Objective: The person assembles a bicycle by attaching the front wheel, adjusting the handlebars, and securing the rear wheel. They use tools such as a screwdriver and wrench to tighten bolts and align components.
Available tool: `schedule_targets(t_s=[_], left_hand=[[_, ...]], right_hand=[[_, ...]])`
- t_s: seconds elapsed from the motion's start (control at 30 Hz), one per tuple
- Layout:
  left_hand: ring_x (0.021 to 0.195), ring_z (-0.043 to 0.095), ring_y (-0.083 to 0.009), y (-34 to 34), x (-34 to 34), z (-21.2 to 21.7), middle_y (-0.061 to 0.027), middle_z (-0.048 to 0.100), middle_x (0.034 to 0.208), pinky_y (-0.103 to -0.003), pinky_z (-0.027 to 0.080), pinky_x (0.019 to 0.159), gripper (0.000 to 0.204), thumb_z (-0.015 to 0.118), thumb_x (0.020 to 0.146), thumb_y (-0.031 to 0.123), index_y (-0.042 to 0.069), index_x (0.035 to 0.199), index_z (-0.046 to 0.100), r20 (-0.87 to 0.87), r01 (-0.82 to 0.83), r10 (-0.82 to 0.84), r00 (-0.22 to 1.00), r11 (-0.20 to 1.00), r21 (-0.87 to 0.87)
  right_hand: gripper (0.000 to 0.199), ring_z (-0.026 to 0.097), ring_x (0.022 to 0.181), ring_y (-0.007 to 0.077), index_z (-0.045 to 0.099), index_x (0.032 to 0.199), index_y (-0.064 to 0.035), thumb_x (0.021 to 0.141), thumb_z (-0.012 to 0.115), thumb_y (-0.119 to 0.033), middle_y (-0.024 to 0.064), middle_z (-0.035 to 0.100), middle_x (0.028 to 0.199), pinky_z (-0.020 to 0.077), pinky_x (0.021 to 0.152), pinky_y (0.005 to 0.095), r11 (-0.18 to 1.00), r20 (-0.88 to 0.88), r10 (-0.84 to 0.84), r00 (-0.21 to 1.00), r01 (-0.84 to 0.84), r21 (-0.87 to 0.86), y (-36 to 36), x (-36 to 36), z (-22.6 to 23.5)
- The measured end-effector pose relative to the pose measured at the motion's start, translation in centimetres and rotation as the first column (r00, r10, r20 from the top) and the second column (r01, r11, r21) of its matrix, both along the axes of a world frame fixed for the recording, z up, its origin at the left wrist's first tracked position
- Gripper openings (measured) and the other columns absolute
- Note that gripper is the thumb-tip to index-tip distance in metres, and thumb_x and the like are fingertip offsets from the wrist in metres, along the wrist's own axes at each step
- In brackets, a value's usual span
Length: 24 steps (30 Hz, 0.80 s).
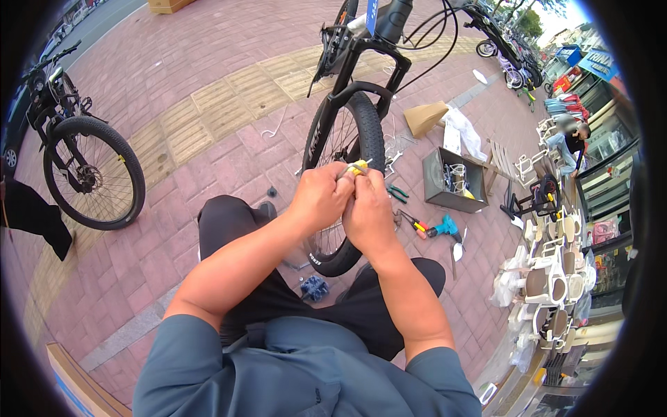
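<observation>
A black bicycle (344, 87) stands at twelve o'clock from the left hand (321, 197) and right hand (372, 214), its front wheel (373, 126) just behind them. At three o'clock sits an open grey toolbox (435, 182); at four lies a blue power drill (446, 226). Both hands are closed, fingertips pinching a small yellow piece (359, 167) in front of the wheel; its exact shape is unclear.

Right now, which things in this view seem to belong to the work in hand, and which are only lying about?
Likely in the job:
small yellow item, in the left hand and right hand
front wheel, close to the hands
teal power tool, on the paving, not held
green-handled pliers, likewise

Likely just lying about:
brown cardboard
white wrapping
</observation>
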<state>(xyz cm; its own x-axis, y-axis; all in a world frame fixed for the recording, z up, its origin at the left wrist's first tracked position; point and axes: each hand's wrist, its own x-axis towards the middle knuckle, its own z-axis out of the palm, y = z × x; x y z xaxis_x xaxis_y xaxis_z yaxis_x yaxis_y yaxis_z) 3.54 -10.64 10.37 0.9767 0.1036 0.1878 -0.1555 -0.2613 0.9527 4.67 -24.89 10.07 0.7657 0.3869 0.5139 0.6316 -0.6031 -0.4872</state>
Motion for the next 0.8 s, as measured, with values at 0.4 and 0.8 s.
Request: schedule_targets(t_s=[0.4,0.8], left_hand=[[0.063,0.059,-0.0126,9.9,18.7,-6.9,0.0009,0.056,0.072,-0.027,0.049,0.060,0.022,0.076,0.090,0.012,0.009,0.102,0.058,-0.280,-0.265,0.069,0.957,0.595,-0.759],[0.072,0.069,-0.0201,8.2,22.5,-12.6,-0.0117,0.073,0.086,-0.033,0.053,0.067,0.023,0.060,0.100,0.025,0.003,0.099,0.067,-0.326,-0.141,-0.132,0.936,0.708,-0.692]], right_hand=[[0.069,0.066,0.090,0.0231,0.056,0.124,0.0042,0.077,0.087,-0.036,0.0119,0.069,0.101,0.0525,0.085,0.0356,0.920,-0.697,0.021,0.717,0.259,0.294,-2.4,7.5,-3.0],[0.060,0.068,0.089,0.0279,0.055,0.122,0.0043,0.076,0.082,-0.022,0.0155,0.069,0.100,0.0536,0.083,0.0391,0.914,-0.723,-0.122,0.680,0.361,0.185,1.9,4.7,-1.2]])
